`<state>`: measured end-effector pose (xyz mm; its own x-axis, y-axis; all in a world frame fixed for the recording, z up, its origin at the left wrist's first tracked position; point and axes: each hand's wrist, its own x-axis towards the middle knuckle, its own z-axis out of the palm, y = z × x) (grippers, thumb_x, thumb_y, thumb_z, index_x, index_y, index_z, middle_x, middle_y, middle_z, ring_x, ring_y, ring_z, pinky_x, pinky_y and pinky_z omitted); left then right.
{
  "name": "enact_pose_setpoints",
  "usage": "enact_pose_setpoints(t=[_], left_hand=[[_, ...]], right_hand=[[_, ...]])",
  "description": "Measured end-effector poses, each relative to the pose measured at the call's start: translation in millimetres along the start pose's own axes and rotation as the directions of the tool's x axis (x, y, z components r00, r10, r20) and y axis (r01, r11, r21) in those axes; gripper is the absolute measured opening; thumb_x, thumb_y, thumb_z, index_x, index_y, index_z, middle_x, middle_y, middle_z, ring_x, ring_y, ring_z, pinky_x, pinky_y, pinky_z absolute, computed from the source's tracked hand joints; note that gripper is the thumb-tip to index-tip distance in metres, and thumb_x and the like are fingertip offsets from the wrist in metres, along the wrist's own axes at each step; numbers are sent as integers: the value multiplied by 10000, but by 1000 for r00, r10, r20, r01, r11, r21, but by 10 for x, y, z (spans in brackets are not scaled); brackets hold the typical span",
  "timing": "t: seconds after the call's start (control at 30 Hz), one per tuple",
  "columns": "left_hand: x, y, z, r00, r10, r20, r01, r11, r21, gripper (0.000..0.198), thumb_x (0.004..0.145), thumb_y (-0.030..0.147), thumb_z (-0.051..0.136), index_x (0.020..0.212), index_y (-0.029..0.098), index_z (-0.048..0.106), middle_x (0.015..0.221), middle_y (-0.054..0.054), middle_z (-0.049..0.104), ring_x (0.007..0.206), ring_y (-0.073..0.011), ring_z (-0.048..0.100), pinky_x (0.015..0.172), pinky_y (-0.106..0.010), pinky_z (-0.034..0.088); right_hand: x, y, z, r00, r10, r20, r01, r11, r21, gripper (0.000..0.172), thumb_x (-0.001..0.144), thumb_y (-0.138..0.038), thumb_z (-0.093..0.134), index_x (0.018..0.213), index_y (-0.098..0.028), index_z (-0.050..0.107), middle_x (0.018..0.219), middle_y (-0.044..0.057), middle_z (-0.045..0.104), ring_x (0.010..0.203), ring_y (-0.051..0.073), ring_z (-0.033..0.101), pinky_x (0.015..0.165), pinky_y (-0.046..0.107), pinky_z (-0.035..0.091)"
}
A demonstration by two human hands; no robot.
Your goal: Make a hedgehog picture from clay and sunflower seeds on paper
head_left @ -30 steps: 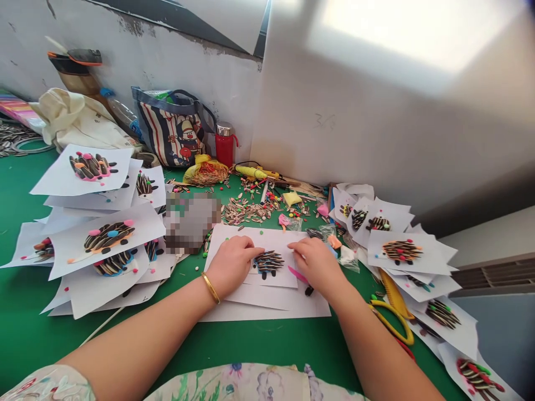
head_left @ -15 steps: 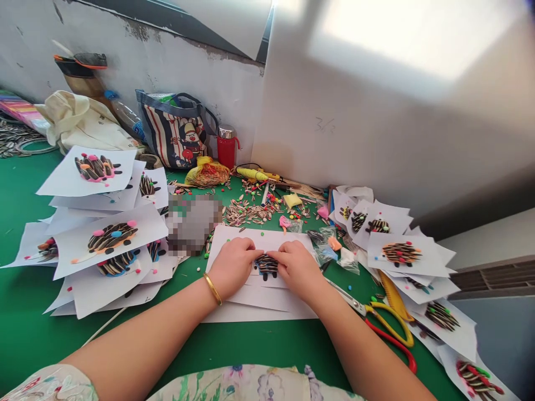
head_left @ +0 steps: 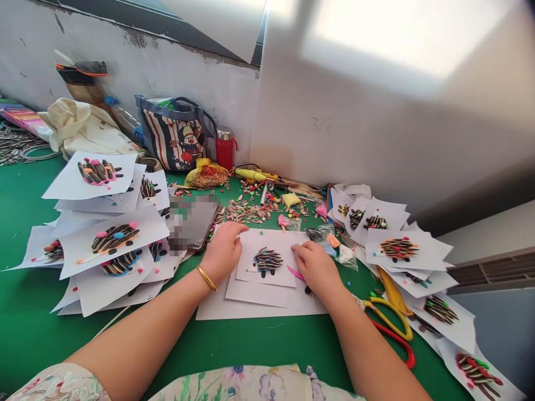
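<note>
A small white paper card (head_left: 251,242) lies over larger white sheets (head_left: 213,309) in front of me. On the card sits a hedgehog (head_left: 267,262) made of dark striped sunflower seeds on blue clay, with black feet. My left hand (head_left: 222,253) is at the card's upper left edge, its fingers closed there. My right hand (head_left: 318,268) closes its fingertips at the card's right edge; a bit of blue shows by them. Beneath that hand, a pink pointed piece (head_left: 295,273) and a black piece (head_left: 308,290) partly show.
Finished hedgehog cards pile up at left (head_left: 96,234) and right (head_left: 401,248). Scissors (head_left: 388,320) lie by my right forearm. Clay packets (head_left: 332,242), scattered seeds (head_left: 251,211) and a phone (head_left: 200,223) lie beyond. Against the wall stand a striped bag (head_left: 173,133) and red flask (head_left: 224,149).
My hands have moved apart, away from the hedgehog to the card's two sides, uncovering it. The pink and black pieces now show beside my right hand.
</note>
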<state>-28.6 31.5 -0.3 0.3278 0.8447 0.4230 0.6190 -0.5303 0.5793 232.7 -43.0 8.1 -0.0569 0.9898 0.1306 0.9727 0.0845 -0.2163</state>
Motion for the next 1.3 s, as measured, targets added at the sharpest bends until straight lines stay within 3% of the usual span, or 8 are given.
enact_pose_setpoints(t=[0.07,0.2,0.4,0.57,0.67,0.83,1.07,1.3], left_hand=[[78,-73,-89,997,-47,-66,46,999,-20,280,849,61,440,1015,180,631,1032,-75,628,1032,-210,576,944,-372,483],[148,-163,-223,991,-104,-87,103,995,-15,230,885,135,447,977,178,653,986,-69,635,973,-203,593,882,-344,498],[82,-97,-235,994,-48,94,14,945,326,223,861,197,545,993,225,722,998,-80,659,981,-265,593,845,-407,448],[60,-74,-197,979,-98,178,-7,858,514,227,877,249,534,986,242,732,946,-97,686,958,-285,603,800,-415,410],[79,-121,-177,971,-122,205,-6,847,532,250,898,244,482,924,225,730,904,-102,690,894,-270,623,749,-386,414],[107,-181,-141,974,-116,195,-6,844,537,288,898,188,448,1034,210,701,951,-108,689,892,-262,625,726,-369,417],[104,8,-67,989,-14,150,-65,859,509,242,897,228,526,998,274,740,1053,-85,669,1035,-281,551,835,-418,377],[179,128,27,953,85,289,-237,806,542,308,924,199,497,1092,337,714,934,-56,665,924,-248,557,797,-401,352]], right_hand=[[0,5,35,1000,-21,0,21,999,-27,285,930,-180,509,1139,-209,700,1023,73,649,976,199,588,832,285,443],[1,-9,44,999,-36,-28,34,998,-56,268,934,-189,510,1122,-202,701,1013,77,653,990,202,582,843,281,433],[-42,-36,-21,999,-32,-26,30,998,-46,274,917,-170,525,1137,-185,688,1040,84,653,1018,213,577,886,298,431],[-98,-31,-37,1000,-25,-18,25,999,-21,259,914,-174,529,1115,-180,693,1028,86,652,1015,213,581,902,308,435],[-136,-29,-33,997,-70,21,70,997,17,259,918,-186,539,1121,-205,701,1019,74,646,987,198,583,899,298,438],[-164,-32,-23,990,-123,66,121,992,29,323,904,-164,561,1184,-259,691,1042,72,629,1002,200,569,904,310,436],[-156,-15,-41,986,-137,95,132,989,60,353,894,-147,568,1208,-259,685,1065,79,619,1019,200,567,908,307,438],[-147,58,-79,977,-173,128,166,984,59,311,906,-157,550,1103,-300,745,1039,63,635,966,209,591,834,310,448]])
